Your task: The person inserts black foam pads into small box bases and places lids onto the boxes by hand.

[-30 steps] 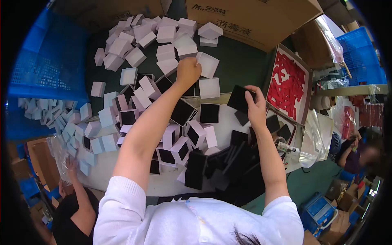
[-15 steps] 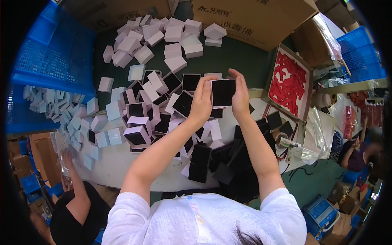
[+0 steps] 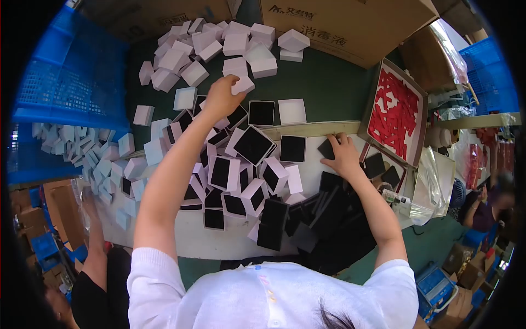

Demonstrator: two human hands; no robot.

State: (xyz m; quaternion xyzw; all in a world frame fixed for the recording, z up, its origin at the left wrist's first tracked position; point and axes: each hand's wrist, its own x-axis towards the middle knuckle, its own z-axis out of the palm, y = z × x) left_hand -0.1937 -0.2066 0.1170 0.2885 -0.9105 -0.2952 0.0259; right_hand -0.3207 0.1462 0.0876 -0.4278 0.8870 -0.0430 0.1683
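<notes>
your left hand (image 3: 222, 100) grasping a small white square cardboard box (image 3: 243, 85), your right hand (image 3: 345, 156) pinching a flat black square pad (image 3: 326, 149), black-lined white boxes (image 3: 293, 148) between them

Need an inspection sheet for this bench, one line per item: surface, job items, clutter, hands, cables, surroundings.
Surface: white tabletop in front, green surface beyond it.
Job's things: white boxes heaped at the back; boxes with black insides mid-table; black pads piled in front.
Clutter: red pieces in a tray; crumpled clear plastic at right.
Grippers: bare hands. Left hand has its fingers at a white box, right hand at a black pad; grip firmness unclear.
Cables: none clearly identifiable.
Surroundings: blue crate at left, printed carton at back, people at both sides.
</notes>
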